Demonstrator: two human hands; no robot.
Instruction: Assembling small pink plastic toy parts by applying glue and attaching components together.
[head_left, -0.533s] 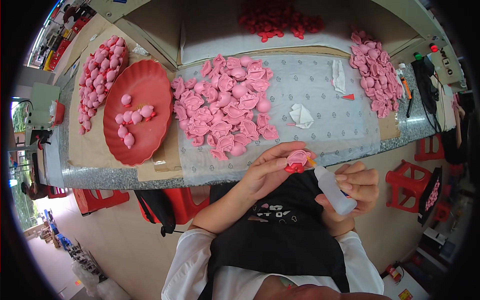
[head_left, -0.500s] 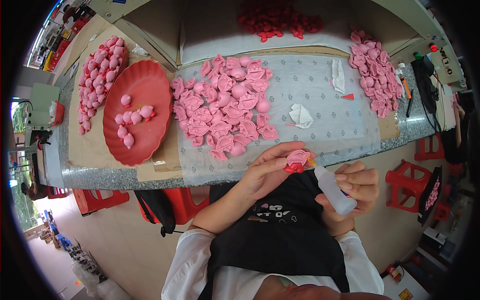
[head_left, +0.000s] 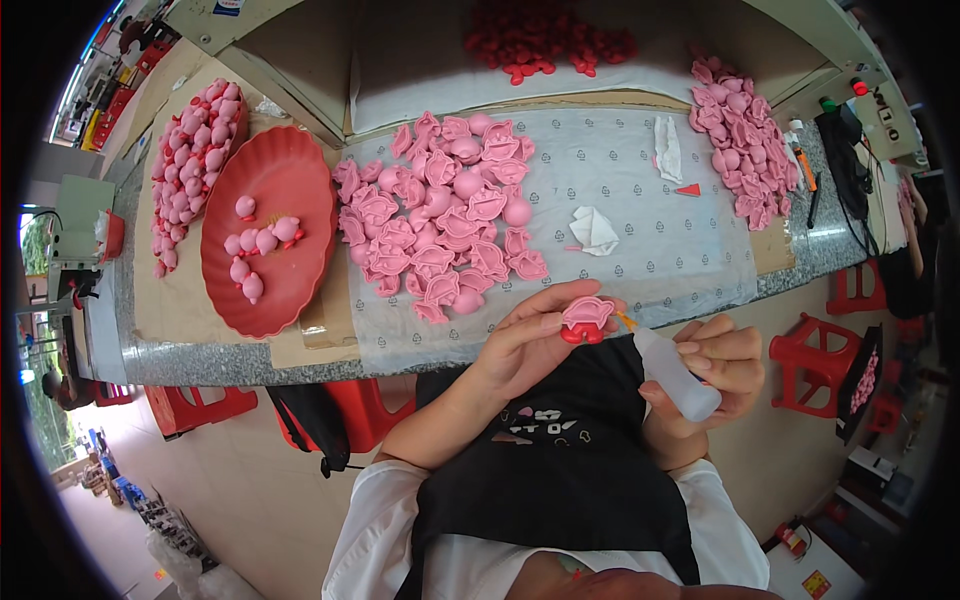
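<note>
Between the fingers of my left hand [head_left: 528, 340] is a small pink plastic shell part [head_left: 586, 311] with a red piece [head_left: 581, 333] at its lower side. My right hand [head_left: 722, 368] grips a translucent white squeeze bottle [head_left: 676, 378], tilted so that its thin orange nozzle [head_left: 626, 321] points at the pink part. A small gap seems to lie between the nozzle tip and the part. Beyond my left hand, a heap of pink shell parts [head_left: 440, 220] is spread on the printed white sheet [head_left: 640, 270].
Left of the heap stands a red scalloped dish [head_left: 310, 260] with several pink-and-red pieces, beside a full container of similar pieces [head_left: 195, 150]. More pink parts [head_left: 745, 150] lie far right, near an orange-handled tool [head_left: 806, 165]. Crumpled tissue [head_left: 594, 231] rests mid-sheet; red parts [head_left: 545, 45] fill the shelf.
The bottle's nozzle has drawn back slightly from the pink part, the bottle moving a little right. My left hand has shifted slightly left, turning the part so its red piece shows more.
</note>
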